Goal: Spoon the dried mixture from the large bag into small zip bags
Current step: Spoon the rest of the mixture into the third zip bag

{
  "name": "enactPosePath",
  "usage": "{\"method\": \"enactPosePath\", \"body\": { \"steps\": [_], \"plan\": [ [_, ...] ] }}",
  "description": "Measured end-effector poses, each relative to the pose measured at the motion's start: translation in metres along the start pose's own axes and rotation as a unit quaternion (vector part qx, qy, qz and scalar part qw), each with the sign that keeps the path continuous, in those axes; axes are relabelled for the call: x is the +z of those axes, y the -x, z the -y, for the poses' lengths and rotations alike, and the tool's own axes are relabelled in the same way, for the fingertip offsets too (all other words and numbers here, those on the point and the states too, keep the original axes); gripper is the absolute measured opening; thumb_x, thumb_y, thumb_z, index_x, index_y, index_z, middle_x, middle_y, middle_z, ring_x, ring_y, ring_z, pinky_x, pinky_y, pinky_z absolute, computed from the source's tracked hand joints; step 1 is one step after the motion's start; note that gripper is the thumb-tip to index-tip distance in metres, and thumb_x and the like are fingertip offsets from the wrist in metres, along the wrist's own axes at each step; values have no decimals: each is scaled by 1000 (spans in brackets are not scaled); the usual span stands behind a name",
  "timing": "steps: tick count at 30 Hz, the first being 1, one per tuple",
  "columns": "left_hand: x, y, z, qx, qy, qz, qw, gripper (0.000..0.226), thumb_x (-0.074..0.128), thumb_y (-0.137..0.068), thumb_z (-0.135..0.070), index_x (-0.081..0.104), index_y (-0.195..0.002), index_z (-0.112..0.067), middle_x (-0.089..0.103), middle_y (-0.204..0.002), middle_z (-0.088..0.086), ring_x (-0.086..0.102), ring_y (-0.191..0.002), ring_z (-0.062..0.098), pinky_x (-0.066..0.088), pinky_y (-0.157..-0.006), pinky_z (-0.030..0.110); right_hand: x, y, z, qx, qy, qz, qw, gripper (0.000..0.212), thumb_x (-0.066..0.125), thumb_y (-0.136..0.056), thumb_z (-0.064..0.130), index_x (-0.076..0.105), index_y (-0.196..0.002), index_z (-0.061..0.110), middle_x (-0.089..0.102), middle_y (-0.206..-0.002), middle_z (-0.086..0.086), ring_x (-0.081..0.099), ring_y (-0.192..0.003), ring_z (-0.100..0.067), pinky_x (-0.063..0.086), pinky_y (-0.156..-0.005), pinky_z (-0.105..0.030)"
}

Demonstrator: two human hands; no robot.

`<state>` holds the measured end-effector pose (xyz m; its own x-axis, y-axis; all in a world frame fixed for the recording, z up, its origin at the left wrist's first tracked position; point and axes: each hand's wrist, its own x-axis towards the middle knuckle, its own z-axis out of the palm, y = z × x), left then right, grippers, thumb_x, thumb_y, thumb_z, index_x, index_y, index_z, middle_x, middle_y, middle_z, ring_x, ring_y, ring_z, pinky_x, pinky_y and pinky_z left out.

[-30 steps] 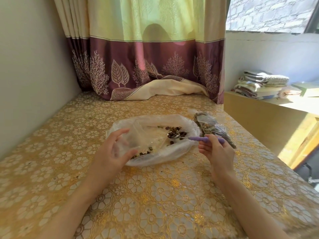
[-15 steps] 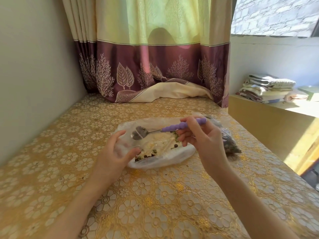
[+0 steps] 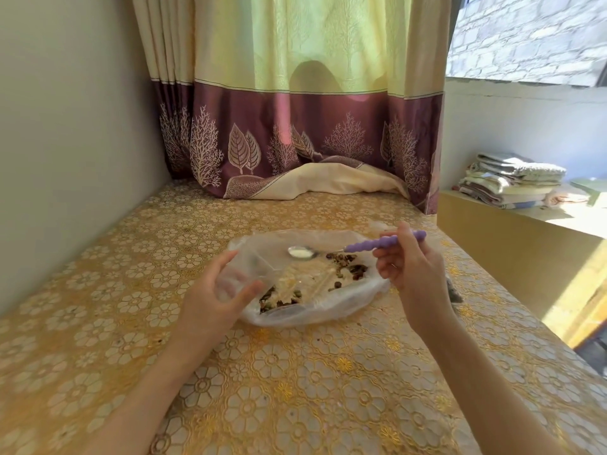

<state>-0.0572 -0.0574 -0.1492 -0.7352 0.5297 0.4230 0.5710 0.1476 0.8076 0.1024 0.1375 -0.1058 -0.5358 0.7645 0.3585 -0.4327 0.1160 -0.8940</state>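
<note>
The left hand (image 3: 210, 297) fingers curl round the large bag (image 3: 312, 310) near edge on the surface (image 3: 295, 389). The right hand (image 3: 407, 267) fingers pinch the spoon (image 3: 358, 247) handle, bowl over the dried mixture (image 3: 345, 264).

Large bag (image 3: 328, 310): thin clear plastic, glossy, crinkling. Spoon (image 3: 358, 248) lying over it: shiny metal bowl, matt ribbed purple plastic handle. Tablecloth (image 3: 295, 389) lying beneath bag: embossed, gleaming gold.
</note>
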Motion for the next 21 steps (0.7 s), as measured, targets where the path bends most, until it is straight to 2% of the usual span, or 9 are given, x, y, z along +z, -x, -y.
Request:
{"method": "enactPosePath", "body": {
  "steps": [2,5,7,10,12,13,18,21],
  "plan": [
    [-1,0,1,-8,7,-1,1000,112,48,-44,-93,40,-136,-29,51,-126,-12,51,-109,9,40,-84,21,-7,-7,-7,24,38,-27,999,38,43,-101,29,60,-76,6,71,-79,-21,48,-53,-10,40,-47,-16],
    [-3,-2,4,-18,14,-3,1000,113,48,-44,-93,40,-137,-29,52,-129,-8,52,-111,11,42,-85,24,-13,-13,-17,23,109,-24,993,38,42,-101,28,60,-77,6,70,-63,-3,44,-50,-5,37,-45,-13],
    [-4,-2,5,-20,20,-5,1000,107,51,-48,-89,42,-135,-27,56,-127,-6,55,-109,10,44,-81,20,-13,-15,-18,22,142,-10,990,39,40,-102,26,61,-74,10,70,-60,0,44,-51,-4,37,-46,-12],
    [-3,-2,6,-26,31,-13,999,82,62,-64,-73,45,-131,-28,59,-116,-15,57,-94,-9,44,-64,4,-9,-18,-19,32,170,23,985,40,39,-102,25,61,-71,12,73,-70,-11,44,-52,-7,36,-48,-15],
    [-2,-2,5,-30,27,-26,999,63,62,-66,-62,43,-120,-37,52,-104,-32,53,-82,-21,41,-56,1,-6,-18,-18,48,158,37,986,38,39,-102,23,58,-74,8,71,-74,-21,43,-50,-10,35,-45,-15],
    [-2,-2,5,-32,24,-31,999,59,61,-66,-60,40,-118,-41,47,-99,-37,52,-79,-22,40,-55,3,-5,-18,-18,54,151,42,986,37,39,-103,23,57,-75,7,71,-74,-23,42,-48,-11,33,-44,-15],
    [-1,-4,7,-28,18,-28,999,60,61,-67,-61,39,-120,-42,47,-100,-36,51,-85,-17,38,-60,6,-4,-19,-19,68,135,50,987,39,37,-103,22,56,-72,6,70,-70,-22,36,-46,-15,27,-40,-17],
    [-1,-4,9,-26,17,-27,999,63,61,-67,-63,41,-122,-40,48,-100,-36,52,-82,-22,40,-57,4,-4,-20,-19,74,135,47,987,41,36,-103,21,56,-71,6,71,-66,-18,35,-46,-16,26,-40,-18]
  ]
}}
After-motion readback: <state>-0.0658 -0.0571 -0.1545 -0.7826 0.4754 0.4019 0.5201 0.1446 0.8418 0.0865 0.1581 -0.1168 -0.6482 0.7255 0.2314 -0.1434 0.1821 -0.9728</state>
